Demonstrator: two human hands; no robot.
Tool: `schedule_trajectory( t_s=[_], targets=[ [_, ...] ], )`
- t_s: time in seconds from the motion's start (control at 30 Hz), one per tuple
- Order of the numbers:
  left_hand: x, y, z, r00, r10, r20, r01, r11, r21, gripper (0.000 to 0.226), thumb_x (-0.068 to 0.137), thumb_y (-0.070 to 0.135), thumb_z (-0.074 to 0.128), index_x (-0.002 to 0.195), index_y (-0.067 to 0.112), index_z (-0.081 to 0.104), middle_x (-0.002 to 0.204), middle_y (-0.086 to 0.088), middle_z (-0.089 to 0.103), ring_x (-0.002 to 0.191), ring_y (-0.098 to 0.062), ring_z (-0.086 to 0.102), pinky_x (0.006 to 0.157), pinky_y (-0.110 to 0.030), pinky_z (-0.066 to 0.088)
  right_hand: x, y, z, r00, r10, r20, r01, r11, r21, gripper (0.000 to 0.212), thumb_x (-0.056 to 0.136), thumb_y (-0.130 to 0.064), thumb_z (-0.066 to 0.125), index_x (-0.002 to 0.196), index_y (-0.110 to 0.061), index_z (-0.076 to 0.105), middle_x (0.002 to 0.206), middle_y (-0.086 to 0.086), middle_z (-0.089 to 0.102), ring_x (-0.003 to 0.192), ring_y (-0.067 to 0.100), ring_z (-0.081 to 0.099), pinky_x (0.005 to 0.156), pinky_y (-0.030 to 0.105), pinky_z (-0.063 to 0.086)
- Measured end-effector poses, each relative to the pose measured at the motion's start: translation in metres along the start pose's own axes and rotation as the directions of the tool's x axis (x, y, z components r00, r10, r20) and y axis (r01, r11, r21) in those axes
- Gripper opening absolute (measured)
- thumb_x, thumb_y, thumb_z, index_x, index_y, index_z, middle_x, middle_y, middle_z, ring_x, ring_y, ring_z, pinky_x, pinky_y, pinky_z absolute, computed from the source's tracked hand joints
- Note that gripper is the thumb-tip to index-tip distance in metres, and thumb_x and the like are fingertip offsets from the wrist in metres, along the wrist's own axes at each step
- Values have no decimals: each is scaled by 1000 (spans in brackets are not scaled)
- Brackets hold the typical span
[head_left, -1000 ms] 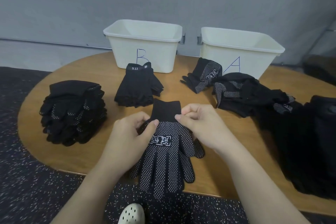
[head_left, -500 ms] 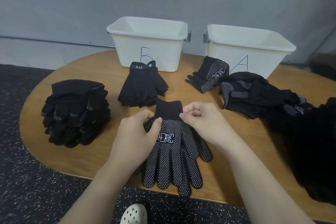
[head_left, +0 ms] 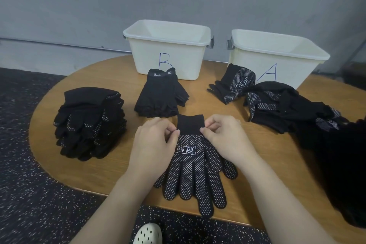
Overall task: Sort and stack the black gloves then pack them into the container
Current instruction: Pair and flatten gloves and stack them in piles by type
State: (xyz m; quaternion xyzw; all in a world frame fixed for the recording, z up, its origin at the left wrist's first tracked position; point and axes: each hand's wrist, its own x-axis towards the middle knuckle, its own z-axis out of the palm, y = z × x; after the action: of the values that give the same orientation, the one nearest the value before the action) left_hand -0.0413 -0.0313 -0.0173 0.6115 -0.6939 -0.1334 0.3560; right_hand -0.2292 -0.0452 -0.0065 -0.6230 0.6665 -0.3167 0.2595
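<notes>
black glove (head_left: 195, 166) (white-dotted), cream bins (head_left: 168, 49), tan table (head_left: 111, 168)

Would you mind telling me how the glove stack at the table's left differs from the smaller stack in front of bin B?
The left stack is tall, many gloves deep; the stack by bin B is low. The left stack's gloves show white dots and full fingers; the bin B stack's look plain and short-fingered, with a "5.11" cuff label. Both are black, lie on the table, and neither hand touches them.
</notes>
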Motion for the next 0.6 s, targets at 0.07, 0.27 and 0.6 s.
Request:
schedule_trajectory(
  t_s=[0.07,0.27,0.6],
  targets=[
    [1,-1,0,1000,1,-3,-1,1000,17,13,95,24,69,82,24,71,77,15,55,78,-8,54,82,-44,54,1,0,0,1000,-2,-2,2,1000,-7,14,93,-24,75,82,-27,68,80,-9,71,75,7,67,69,24,53],
    [-3,-2,-5,996,83,-14,-84,996,-35,10,94,17,68,103,21,71,95,14,58,86,-5,59,81,-36,57,2,0,1,1000,-14,-20,13,999,-37,17,92,-24,76,79,-30,66,79,-10,69,69,4,61,64,21,49],
    [-16,15,-1,928,308,209,-316,949,7,39,107,23,42,143,29,58,156,18,44,140,3,35,117,-13,16,5,12,1,992,-43,-119,21,983,-182,15,92,-27,74,82,-33,64,72,-14,63,67,7,60,73,37,58]
  ],
)
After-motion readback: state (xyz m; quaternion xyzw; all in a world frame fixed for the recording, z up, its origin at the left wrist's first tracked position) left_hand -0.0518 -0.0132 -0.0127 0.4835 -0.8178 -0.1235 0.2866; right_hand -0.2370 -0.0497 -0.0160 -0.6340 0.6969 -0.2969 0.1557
